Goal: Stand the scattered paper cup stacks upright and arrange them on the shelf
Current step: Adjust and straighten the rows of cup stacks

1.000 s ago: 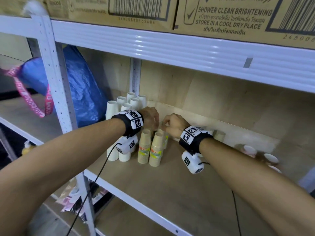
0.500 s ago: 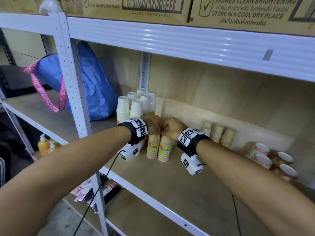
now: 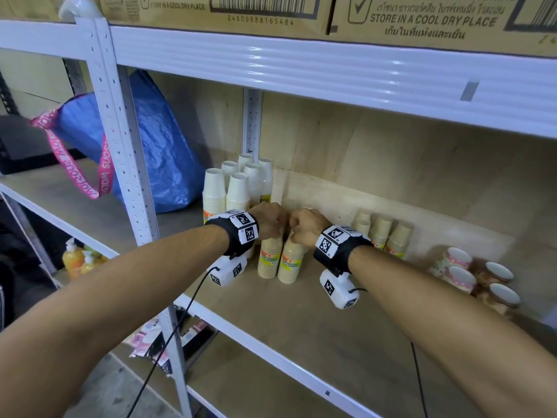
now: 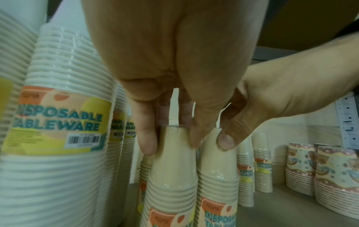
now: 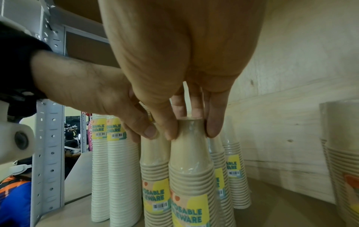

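Observation:
Two wrapped beige paper cup stacks stand upright side by side on the wooden shelf (image 3: 331, 336). My left hand (image 3: 269, 221) pinches the top of the left stack (image 3: 269, 260); the left wrist view shows its fingers (image 4: 147, 142) and thumb curled round that stack's top cup (image 4: 170, 176). My right hand (image 3: 304, 227) grips the top of the right stack (image 3: 291, 263); in the right wrist view its fingertips (image 5: 212, 129) clamp the stack's top (image 5: 190, 161). Both stacks rest on the shelf.
Tall white cup stacks (image 3: 235, 182) stand just left and behind, by the white upright post (image 3: 120, 140). More beige stacks (image 3: 379, 233) stand by the back wall. Patterned cup stacks (image 3: 455, 267) lie at the right. A blue bag (image 3: 162, 152) fills the neighbouring bay.
The head view has shifted, bringing more of the shelf's right side into sight. Both hands stay on the tops of the same two beige stacks.

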### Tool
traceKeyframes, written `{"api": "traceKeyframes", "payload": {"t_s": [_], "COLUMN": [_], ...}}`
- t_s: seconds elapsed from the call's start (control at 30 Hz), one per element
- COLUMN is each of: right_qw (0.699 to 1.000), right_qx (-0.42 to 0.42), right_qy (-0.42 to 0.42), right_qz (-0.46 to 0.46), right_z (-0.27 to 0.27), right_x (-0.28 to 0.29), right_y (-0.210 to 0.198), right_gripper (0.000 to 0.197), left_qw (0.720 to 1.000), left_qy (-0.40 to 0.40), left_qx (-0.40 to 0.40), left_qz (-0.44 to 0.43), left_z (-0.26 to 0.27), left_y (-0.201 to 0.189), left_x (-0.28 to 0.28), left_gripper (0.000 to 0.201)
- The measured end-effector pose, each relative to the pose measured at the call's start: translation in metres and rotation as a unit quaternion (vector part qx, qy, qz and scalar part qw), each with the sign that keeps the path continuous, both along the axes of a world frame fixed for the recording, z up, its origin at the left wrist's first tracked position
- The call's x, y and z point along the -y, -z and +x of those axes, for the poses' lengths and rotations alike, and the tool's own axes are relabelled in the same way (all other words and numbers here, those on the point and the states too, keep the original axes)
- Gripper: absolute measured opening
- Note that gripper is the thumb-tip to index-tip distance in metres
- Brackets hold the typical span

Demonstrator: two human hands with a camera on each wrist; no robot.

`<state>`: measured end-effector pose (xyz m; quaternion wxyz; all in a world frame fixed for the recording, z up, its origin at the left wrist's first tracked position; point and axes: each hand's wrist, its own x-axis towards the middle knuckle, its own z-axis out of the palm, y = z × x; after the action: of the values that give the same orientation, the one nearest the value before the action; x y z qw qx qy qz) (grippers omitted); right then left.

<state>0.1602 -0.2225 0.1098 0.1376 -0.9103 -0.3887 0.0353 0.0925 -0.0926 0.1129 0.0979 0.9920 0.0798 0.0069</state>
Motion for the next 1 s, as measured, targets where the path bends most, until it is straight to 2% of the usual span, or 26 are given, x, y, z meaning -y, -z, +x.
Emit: {"api": "traceKeyframes", "payload": {"t_s": [0.33, 0.57, 0.77, 1.0], "right_qw": [1.0, 0.998, 0.995, 0.988], "right_qx": [-0.02, -0.019, -0.015, -0.012], "right_qy": [0.022, 0.052, 0.095, 0.144], "right_qz": [0.003, -0.005, -0.014, -0.046], "right_z": [0.007, 0.018, 0.03, 0.046], "right_x": [0.023, 0.053, 0.088, 0.129], "right_y": [-0.005, -0.012, -0.023, -0.028], "right_gripper": [0.023, 0.028, 0.028, 0.033], "left_qw": [0.999, 0.997, 0.997, 0.994], "left_qy": [0.008, 0.036, 0.067, 0.099], "left_qx": [-0.002, -0.007, -0.001, 0.006], "left_qz": [-0.046, -0.064, -0.038, -0.049], "left_z": [0.011, 0.03, 0.051, 0.084], "left_y": [-0.011, -0.019, -0.029, -0.033], "left_x": [0.016, 0.04, 0.073, 0.115], "left_gripper": [0.032, 0.03, 0.029, 0.029]}}
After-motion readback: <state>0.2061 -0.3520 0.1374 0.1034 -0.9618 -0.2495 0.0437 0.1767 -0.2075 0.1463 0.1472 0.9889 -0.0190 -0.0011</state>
